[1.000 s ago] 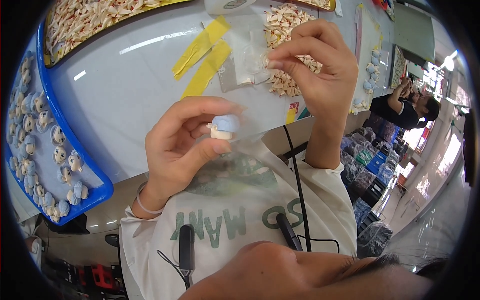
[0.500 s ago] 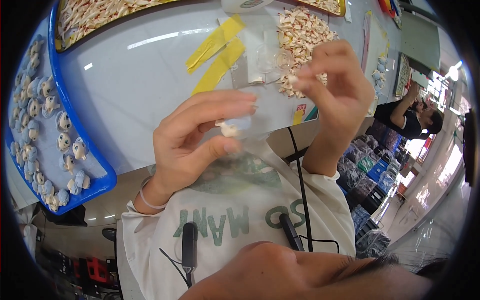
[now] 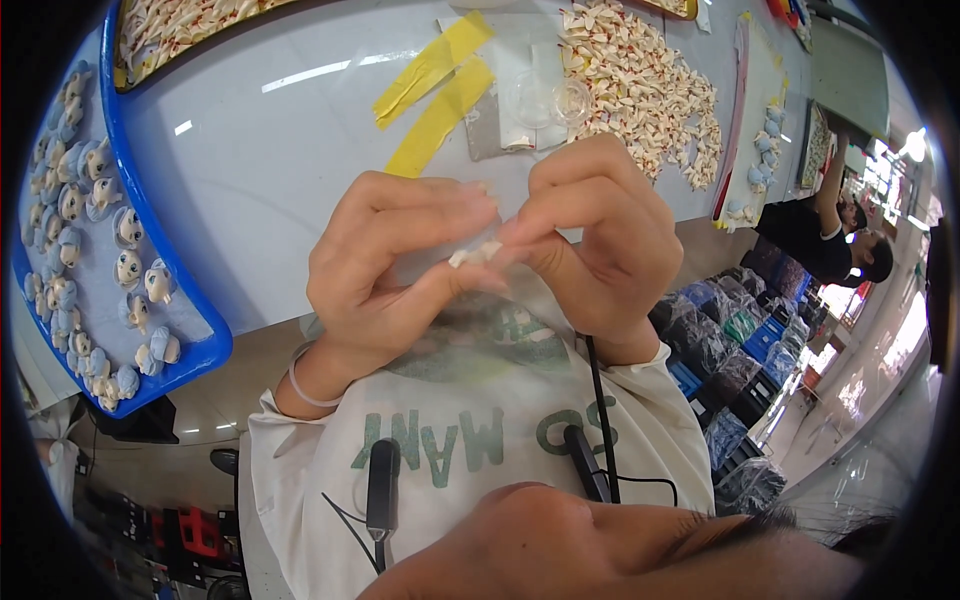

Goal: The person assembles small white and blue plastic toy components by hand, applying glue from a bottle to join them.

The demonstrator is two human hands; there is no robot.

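Note:
My left hand (image 3: 400,250) has its thumb and fingers closed around a small doll head (image 3: 472,256). Only a cream-coloured bit of the head shows past the fingertips. Against it, my right hand (image 3: 605,235) pinches a tiny cream piece (image 3: 491,248) between thumb and forefinger. The two hands meet fingertip to fingertip above the near edge of the table, and the fingers are slightly blurred. Behind my right hand a heap of small cream pieces with red tips (image 3: 640,85) lies on the table. A clear round dish (image 3: 572,103) stands at the heap's left side.
To the left, a blue-rimmed tray (image 3: 215,345) holds several doll heads with pale blue hair. Yellow tape strips (image 3: 440,120) are stuck to the table (image 3: 270,180). Another tray of cream pieces (image 3: 190,25) stands far left. Two people in dark clothes (image 3: 810,235) are at the right, near plastic-wrapped crates (image 3: 735,345).
My right hand has come left and down from beside the heap to meet my left hand. The doll head is now more hidden by fingers. The white container at the back has nearly left the view.

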